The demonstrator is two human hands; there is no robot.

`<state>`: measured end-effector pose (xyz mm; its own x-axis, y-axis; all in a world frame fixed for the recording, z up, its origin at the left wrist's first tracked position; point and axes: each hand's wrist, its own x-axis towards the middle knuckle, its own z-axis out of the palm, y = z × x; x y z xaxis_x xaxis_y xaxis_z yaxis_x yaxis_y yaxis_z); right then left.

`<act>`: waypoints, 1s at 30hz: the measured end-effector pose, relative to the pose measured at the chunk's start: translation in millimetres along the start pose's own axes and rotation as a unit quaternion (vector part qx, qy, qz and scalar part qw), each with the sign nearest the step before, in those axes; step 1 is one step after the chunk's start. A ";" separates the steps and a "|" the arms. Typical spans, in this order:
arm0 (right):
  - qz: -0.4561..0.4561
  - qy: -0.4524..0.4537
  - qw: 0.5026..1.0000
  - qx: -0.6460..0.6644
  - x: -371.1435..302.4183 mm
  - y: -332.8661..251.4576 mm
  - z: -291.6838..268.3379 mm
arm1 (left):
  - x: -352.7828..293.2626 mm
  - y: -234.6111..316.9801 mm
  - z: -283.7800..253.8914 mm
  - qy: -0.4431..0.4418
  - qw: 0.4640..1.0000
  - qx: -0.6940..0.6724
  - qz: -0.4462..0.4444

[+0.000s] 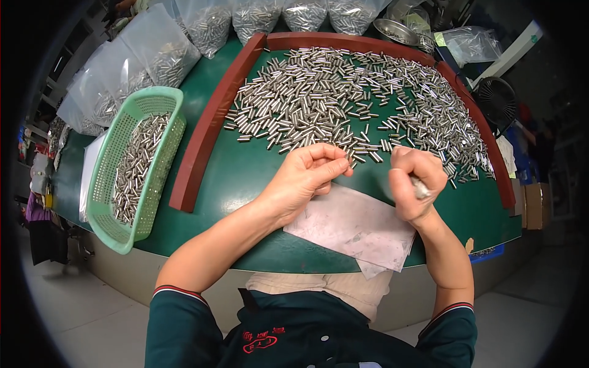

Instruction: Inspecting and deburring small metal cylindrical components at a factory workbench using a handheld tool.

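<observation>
A broad spread of short, shiny metal pins (307, 101) covers the far part of the green table. At its near edge my left hand (314, 168) is closed, with thumb and forefinger pinched together. Pins lie right beside those fingertips, and whether one is held between them cannot be made out. My right hand (418, 178) is curled into a fist to the right, close to the near pins. A small whitish wad (421, 187), perhaps cloth, shows inside that fist. Under my wrists lies a stained pinkish-white sheet (353, 224).
Dark red wooden bars (211, 132) frame the pins at left, back and right. A green plastic basket (98, 184) holding more pins stands at the left. Clear bags (205, 24) of pins line the back, near a metal bowl (396, 30). A black fan (496, 101) is at right.
</observation>
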<state>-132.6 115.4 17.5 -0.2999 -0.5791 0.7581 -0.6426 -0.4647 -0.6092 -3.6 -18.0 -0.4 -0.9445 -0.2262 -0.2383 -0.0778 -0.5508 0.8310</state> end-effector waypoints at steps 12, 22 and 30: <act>0.140 0.042 0.923 0.356 -1.2 -7.3 -2.4 | 0.5 -0.3 -1.4 -0.016 0.998 -0.009 -0.054; 0.150 0.022 0.910 0.386 -2.1 -11.3 -1.2 | 1.8 -5.6 1.0 0.003 0.998 0.034 -0.044; 0.143 0.016 0.930 0.339 -2.5 -13.9 0.9 | 2.0 0.0 0.1 -0.028 0.993 -0.057 -0.101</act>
<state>-122.3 122.8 23.9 -0.4179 -0.7290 0.5421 0.0555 -0.6160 -0.7858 -5.5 -18.3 -0.8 -0.9302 -0.0583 -0.3624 -0.2334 -0.6682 0.7064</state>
